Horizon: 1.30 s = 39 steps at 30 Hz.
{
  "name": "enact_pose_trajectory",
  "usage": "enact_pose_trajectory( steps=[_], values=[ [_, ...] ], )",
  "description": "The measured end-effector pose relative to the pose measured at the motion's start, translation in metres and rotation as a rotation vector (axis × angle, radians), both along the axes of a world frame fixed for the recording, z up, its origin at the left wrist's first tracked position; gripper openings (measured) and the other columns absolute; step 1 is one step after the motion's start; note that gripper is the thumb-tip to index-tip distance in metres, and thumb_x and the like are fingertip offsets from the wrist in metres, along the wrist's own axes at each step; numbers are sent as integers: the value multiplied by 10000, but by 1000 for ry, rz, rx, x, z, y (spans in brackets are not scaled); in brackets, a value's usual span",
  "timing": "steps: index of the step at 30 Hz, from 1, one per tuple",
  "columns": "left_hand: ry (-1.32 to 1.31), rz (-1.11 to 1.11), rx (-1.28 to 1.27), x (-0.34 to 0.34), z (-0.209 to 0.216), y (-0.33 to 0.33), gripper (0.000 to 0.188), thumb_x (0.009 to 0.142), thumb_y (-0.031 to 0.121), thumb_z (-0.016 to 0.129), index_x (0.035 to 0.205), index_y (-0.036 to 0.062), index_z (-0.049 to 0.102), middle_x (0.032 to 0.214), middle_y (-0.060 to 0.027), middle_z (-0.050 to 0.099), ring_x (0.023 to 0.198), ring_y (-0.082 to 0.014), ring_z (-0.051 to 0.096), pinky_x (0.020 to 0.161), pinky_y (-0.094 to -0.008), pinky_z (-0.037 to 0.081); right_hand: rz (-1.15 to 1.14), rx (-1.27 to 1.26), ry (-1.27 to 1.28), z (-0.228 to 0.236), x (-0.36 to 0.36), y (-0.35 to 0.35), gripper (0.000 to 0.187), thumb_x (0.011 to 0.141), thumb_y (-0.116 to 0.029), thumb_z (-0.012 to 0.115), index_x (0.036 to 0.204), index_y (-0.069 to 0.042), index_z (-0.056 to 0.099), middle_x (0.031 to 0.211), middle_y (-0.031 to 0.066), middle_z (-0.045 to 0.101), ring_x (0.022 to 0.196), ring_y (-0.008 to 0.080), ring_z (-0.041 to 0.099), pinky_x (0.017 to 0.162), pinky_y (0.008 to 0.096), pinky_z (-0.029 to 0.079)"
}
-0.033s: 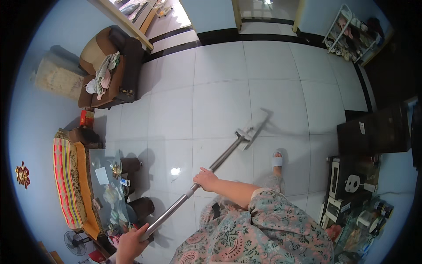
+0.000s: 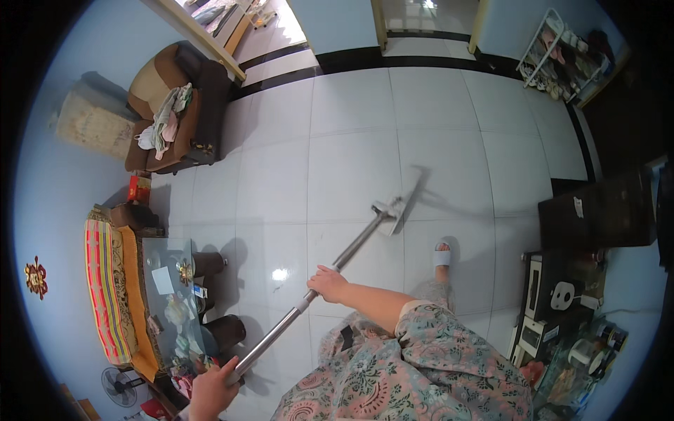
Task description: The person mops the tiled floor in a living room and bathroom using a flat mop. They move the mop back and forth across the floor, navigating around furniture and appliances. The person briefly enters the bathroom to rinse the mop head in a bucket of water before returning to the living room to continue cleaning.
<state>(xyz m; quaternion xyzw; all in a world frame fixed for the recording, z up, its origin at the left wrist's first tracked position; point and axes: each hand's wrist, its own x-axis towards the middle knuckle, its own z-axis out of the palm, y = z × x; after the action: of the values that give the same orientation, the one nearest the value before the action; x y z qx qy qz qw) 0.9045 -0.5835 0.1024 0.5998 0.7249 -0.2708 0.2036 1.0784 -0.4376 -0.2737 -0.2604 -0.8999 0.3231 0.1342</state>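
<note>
A flat mop with a long metal pole [image 2: 275,338] slants from lower left up to the middle of the floor. My right hand [image 2: 327,284] is closed round the pole about halfway along. Lower down, near the pole's upper end, my left hand [image 2: 215,389] grips it with its fingers wrapped round. The mop head [image 2: 398,212] lies on the white floor tiles ahead of me, turned at an angle, its far end blurred. My foot in a light slipper [image 2: 442,254] stands to the right of the mop head.
On the left are a glass coffee table [image 2: 168,256] with stools [image 2: 225,331], a striped sofa [image 2: 105,288] and a brown armchair [image 2: 184,133] with clothes. A dark cabinet [image 2: 597,210] and small appliances [image 2: 554,284] line the right. A shoe rack [image 2: 544,52] stands at the far right.
The mop head has shifted slightly to the left, and the pole with it. Both hands keep their hold on the pole.
</note>
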Motion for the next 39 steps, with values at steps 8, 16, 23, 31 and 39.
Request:
enact_pose_trajectory(
  steps=[8, 16, 23, 31, 39],
  values=[
    [-8, 149, -55, 106, -103, 34, 703, 766, 251, 644, 1384, 240, 312, 829, -148, 584, 725, -343, 609, 641, -467, 485, 144, -145, -223, -23, 37, 104, 169, 710, -44, 623, 856, -105, 564, 953, 26, 573, 950, 217, 532, 853, 324, 468],
    [121, -115, -25, 184, -70, 195, 713, 705, 138, 658, 1353, 245, 379, 781, -108, 569, 677, -300, 606, 601, -424, 483, -204, -15, 44, -19, 126, 213, 184, 722, -29, 583, 892, -96, 565, 939, 46, 556, 969, 223, 525, 849, 330, 466],
    [140, -526, 21, 322, -71, 331, 708, 726, 49, 617, 1363, 212, 356, 801, -105, 547, 630, -282, 596, 572, -373, 485, -515, 22, 48, -20, 316, 312, 43, 665, -69, 592, 684, -101, 614, 840, 74, 557, 890, 264, 520, 783, 364, 453],
    [212, -1135, 276, 440, -119, 368, 574, 791, 72, 541, 1338, 203, 428, 747, -74, 515, 575, -184, 566, 473, -289, 484, -1106, 33, 201, -54, 485, 277, 151, 656, -16, 619, 776, -97, 576, 906, 60, 585, 989, 266, 519, 862, 367, 442],
    [251, -1406, 300, 406, -119, 294, 618, 780, 83, 558, 1363, 210, 397, 835, -84, 538, 607, -157, 549, 510, -251, 485, -1300, -79, 180, -34, 462, 139, 196, 658, 16, 636, 819, -63, 558, 933, 105, 584, 1004, 315, 514, 879, 404, 430]
  ],
)
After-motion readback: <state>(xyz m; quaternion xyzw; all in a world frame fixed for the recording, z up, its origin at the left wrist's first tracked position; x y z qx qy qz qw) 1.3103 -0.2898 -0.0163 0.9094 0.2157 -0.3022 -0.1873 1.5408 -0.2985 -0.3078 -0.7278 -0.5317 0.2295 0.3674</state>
